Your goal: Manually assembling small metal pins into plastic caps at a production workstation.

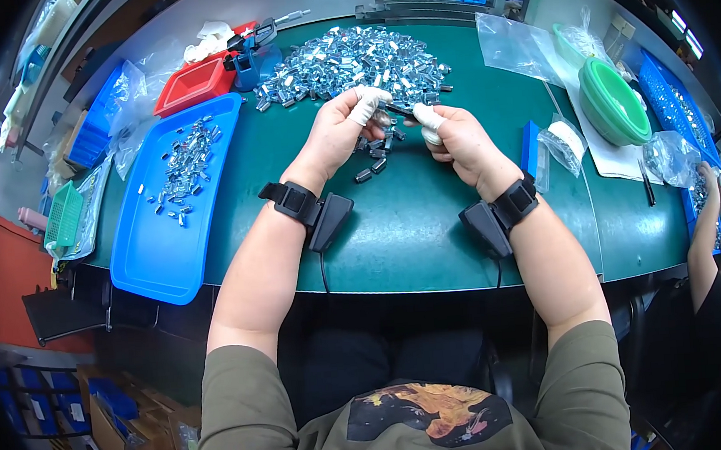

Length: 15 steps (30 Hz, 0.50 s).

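Note:
My left hand point(340, 130) and my right hand point(463, 138) come close together over the green table, white finger covers on some of their fingers. Between the fingertips lies a small dark, narrow piece point(400, 110), pinched from both sides; its exact kind is too small to make out. Just beyond is a big heap of shiny metal cylindrical parts point(357, 62). Several loose metal parts point(379, 148) lie below my hands. A black strap with a box sits on each wrist.
To the left, a blue tray point(150, 265) carries scattered metal parts. Behind it are a red bin point(192, 88) and a micrometer point(248, 45). Green bowls point(611, 103), plastic bags and a pen point(648, 184) lie right. Another person's arm point(705, 222) reaches into a blue tray at far right.

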{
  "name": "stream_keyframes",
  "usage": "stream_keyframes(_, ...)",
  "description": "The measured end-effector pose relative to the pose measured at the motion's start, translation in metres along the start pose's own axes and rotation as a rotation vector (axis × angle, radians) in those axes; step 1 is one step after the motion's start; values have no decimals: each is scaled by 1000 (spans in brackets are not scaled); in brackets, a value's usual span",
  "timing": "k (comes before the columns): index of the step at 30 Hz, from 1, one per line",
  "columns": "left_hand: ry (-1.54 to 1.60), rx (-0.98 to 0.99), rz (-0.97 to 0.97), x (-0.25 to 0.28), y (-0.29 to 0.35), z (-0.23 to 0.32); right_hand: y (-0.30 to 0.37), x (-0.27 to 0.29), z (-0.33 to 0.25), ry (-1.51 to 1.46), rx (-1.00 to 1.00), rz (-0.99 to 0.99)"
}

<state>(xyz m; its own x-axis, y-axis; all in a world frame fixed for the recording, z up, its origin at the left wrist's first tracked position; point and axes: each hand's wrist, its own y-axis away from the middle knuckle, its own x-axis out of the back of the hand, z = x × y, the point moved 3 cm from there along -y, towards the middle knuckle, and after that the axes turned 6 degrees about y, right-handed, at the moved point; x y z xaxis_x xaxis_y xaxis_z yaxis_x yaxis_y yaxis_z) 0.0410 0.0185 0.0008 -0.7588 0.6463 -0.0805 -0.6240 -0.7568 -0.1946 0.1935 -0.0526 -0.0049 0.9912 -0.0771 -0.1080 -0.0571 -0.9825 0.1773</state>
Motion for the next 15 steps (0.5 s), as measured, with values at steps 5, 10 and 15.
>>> stream_keyframes(5,2,-37,14,2,0,-1,5,-2,4,-207,-183,-240)
stream_keyframes(10,-59,-45,7,4,0,-1,7,-6,3,-115,-136,-243)
stream_keyframes(15,-331,148,91,10,-2,-2,-2,-9,5,269,290,-15)
